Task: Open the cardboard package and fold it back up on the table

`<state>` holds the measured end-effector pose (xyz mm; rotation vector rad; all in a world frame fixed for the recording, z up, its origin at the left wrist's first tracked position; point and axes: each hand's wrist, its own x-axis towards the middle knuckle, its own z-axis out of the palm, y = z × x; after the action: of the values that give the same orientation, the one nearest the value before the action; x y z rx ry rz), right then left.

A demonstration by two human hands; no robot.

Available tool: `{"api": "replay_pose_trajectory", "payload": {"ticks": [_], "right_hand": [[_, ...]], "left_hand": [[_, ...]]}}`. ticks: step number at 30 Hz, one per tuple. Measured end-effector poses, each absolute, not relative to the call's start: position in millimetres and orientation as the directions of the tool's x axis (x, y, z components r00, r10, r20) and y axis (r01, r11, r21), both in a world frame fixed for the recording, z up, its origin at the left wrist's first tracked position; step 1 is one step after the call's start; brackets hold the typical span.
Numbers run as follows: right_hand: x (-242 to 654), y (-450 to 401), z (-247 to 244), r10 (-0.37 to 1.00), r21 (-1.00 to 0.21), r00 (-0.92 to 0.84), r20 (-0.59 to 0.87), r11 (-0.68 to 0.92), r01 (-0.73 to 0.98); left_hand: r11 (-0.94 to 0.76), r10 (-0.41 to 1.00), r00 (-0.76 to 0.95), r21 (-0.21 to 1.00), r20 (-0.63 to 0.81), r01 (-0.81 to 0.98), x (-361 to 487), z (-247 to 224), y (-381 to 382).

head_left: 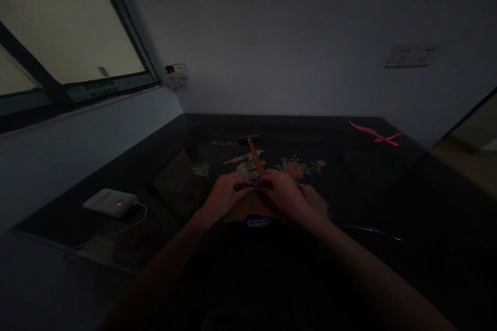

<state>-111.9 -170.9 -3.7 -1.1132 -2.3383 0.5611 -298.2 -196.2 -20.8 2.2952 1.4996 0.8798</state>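
Note:
My left hand [226, 194] and my right hand [285, 192] meet at the middle of the dark table, fingertips close together. Both are closed in a pinch; what sits between the fingers is small, dark and too dim to name. Under them lies a flat brownish package [248, 208] with a blue label [258, 222] at its near edge. Just past my fingers is a hammer [255, 156], its wooden handle pointing toward my right hand and its dark head at the far end. My wrists hide part of the package.
A white power bank [110, 202] with a cable [128, 227] lies at the left. Toward the back right is a pink ribbon [382, 138]. A thin shiny strip [373, 228] rests right of my right forearm. The glossy table [373, 176] meets a wall [279, 51] behind.

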Motion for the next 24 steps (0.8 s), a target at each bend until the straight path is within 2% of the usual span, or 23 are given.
{"api": "replay_pose_trajectory", "payload": {"ticks": [8, 12, 17, 21, 24], "right_hand": [[-108, -177, -1, 0.84, -0.65, -0.456, 0.296, 0.526, 0.548], [-109, -185, 6, 0.834, -0.707, -0.48, 0.274, 0.513, 0.488], [-114, -188, 2, 0.827, -0.732, -0.517, 0.222, 0.492, 0.472], [-114, -184, -5, 0.838, -0.738, -0.502, 0.213, 0.475, 0.479], [-112, -183, -3, 0.838, -0.746, -0.501, 0.218, 0.474, 0.468]], "left_hand": [[-0.432, 0.889, 0.295, 0.431, 0.349, 0.792, -291, -21, -203], [-0.418, 0.893, 0.272, 0.438, 0.357, 0.796, -291, -22, -205], [-0.435, 0.88, 0.204, 0.553, 0.43, 0.71, -290, -26, -206], [-0.419, 0.858, -0.011, 0.711, 0.514, 0.564, -291, -17, -209], [-0.363, 0.855, -0.172, 0.801, 0.49, 0.476, -306, -8, -211]]}}
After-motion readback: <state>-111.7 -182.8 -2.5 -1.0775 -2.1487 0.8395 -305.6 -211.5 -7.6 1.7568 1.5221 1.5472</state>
